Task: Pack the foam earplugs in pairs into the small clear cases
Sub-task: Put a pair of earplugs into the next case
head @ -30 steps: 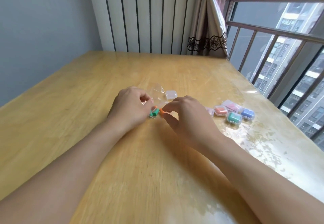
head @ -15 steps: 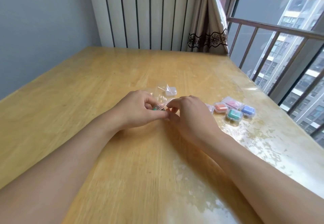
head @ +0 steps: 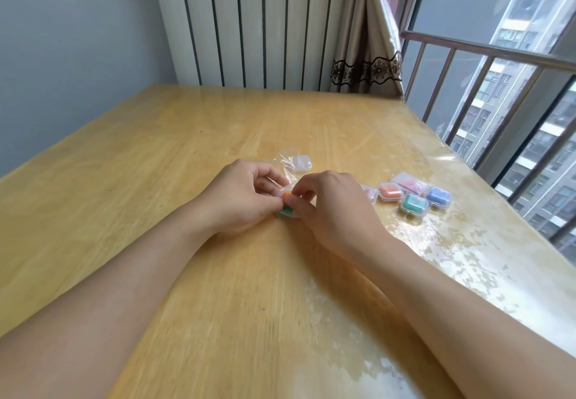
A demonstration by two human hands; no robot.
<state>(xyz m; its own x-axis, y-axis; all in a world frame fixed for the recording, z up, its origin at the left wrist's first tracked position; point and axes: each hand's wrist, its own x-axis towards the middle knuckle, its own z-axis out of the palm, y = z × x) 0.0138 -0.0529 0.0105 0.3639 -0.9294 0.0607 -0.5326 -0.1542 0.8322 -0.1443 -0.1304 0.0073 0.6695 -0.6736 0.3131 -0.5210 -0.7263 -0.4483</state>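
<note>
Both hands, left hand point(head: 240, 199) and right hand point(head: 333, 208), pinch a half-hidden orange earplug point(head: 287, 194) together; filled clear cases point(head: 413, 196) sit rightward.

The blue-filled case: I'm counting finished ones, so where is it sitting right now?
In the head view the blue-filled case sits on the table, right of both hands, nearest the window, beside the green-filled case.

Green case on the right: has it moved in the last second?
No. The green case sits in the same spot, in front of the gap between the orange case and the blue case, near the table edge.
</note>
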